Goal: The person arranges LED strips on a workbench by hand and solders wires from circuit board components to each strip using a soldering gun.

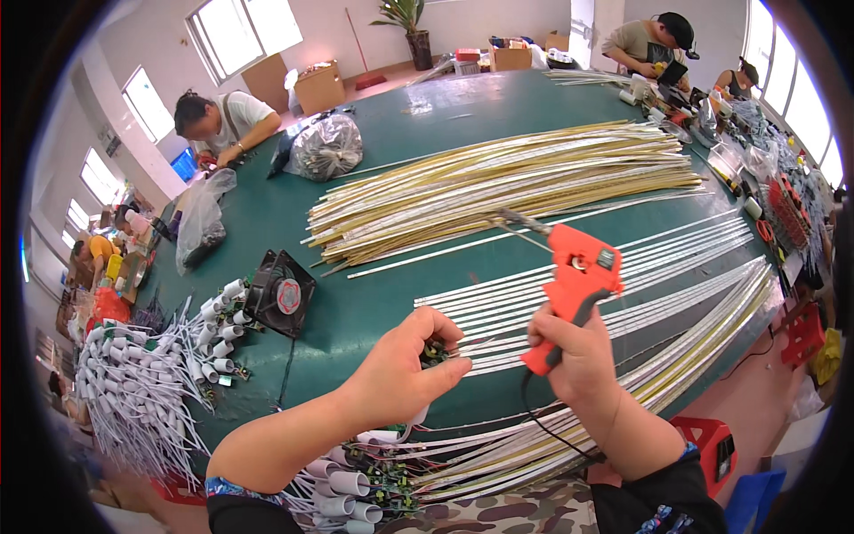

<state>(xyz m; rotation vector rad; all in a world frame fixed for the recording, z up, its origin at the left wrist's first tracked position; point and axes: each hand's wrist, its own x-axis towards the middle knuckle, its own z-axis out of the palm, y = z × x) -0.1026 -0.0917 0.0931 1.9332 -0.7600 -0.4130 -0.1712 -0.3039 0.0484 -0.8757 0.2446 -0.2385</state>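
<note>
Gripping an orange-red glue gun point(569, 289) by its handle, the right grip point(580, 351) is closed around it above a row of white strips point(712, 242), with the nozzle point(513, 217) pointing left and away from the person. Whether the trigger is pressed, I cannot tell. The left grip point(400, 360) pinches a small dark green circuit board point(433, 353) between thumb and fingers, just over the near left ends of the strips; the fingers hide much of it. The strips lie side by side on the green worktop point(365, 294).

The step in hand looks like gluing at the strip ends, with nozzle and board apart. The next move probably calls for a steady pinch on the left and the nozzle turned downward, clear of the fingertips.

As for writing, a dark label point(607, 258) sits on the gun's body and a round red-and-white label point(289, 295) on the black fan point(265, 292); neither is clear enough to read
</note>
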